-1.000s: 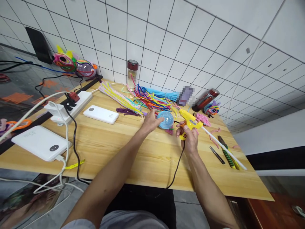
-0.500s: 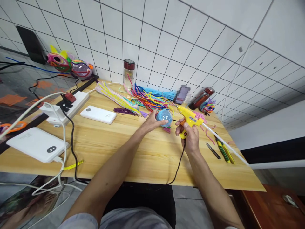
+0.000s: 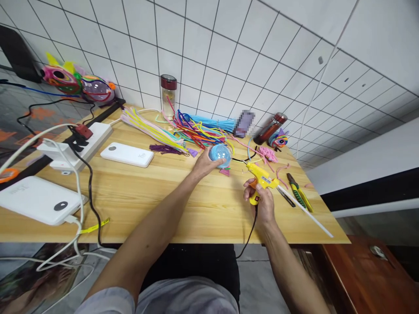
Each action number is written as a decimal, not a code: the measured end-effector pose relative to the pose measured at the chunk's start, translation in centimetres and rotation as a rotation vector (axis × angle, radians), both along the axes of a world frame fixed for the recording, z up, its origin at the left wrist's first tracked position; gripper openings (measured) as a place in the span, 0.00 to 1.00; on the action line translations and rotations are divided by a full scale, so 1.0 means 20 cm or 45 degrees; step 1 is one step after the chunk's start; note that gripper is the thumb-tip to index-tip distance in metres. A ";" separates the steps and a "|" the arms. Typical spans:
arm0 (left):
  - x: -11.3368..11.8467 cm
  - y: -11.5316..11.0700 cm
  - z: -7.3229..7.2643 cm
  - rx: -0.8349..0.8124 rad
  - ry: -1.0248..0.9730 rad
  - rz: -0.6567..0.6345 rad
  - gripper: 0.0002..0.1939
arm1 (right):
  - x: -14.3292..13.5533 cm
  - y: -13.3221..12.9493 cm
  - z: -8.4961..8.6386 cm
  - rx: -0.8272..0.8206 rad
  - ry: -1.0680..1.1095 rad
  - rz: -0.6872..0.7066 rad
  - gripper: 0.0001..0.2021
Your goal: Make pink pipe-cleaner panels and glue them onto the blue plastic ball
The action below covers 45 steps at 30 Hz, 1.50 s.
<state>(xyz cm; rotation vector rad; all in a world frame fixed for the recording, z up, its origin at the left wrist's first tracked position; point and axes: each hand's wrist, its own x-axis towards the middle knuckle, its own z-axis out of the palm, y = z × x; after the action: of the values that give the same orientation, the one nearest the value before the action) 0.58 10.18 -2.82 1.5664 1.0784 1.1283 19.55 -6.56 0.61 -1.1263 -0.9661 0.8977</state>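
Note:
My left hand (image 3: 203,165) is closed round a clear ball (image 3: 221,155) with light-blue strands wound on its left side. In my right hand (image 3: 262,198) is a yellow glue gun (image 3: 260,178), its nozzle pointing up and left, apart from the ball. A long white glue stick (image 3: 309,214) sticks out of the gun's back, and a black cord hangs from its handle. Just below the ball lies a small purple-pink tassel (image 3: 224,172). Behind the ball is a pile of colourful pipe cleaners (image 3: 199,131).
White power banks (image 3: 127,155) and a power strip (image 3: 94,141) with cables lie left. At the back stand a glass bottle (image 3: 168,98) and a leaning red flask (image 3: 271,128). Pliers (image 3: 299,192) lie right. A colourful fish figure (image 3: 78,83) is back left.
The glue gun in my right hand has moved down and away from the ball, leaving a wider gap. My left hand still holds the ball. The whole view has shifted slightly.

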 end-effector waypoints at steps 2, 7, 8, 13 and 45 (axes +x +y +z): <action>0.00 0.01 0.00 0.031 0.018 -0.008 0.38 | 0.02 -0.03 -0.02 -0.028 0.010 -0.017 0.17; -0.02 0.02 0.02 0.058 0.159 -0.045 0.39 | 0.07 -0.06 -0.04 -0.068 0.016 -0.021 0.17; -0.01 0.01 0.03 0.061 0.183 -0.060 0.39 | 0.08 -0.06 -0.05 -0.075 0.012 -0.020 0.17; 0.02 0.00 0.05 0.003 0.235 -0.011 0.43 | 0.12 -0.09 -0.06 -0.117 0.034 -0.027 0.17; -0.02 0.04 -0.10 0.416 0.102 0.063 0.49 | 0.20 -0.19 0.04 -0.425 -0.368 0.162 0.26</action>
<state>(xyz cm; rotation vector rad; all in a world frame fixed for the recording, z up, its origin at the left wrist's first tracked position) 0.28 10.89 -4.77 1.8598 1.0270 1.3365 23.48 -10.34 1.32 -1.5218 -1.1609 1.0433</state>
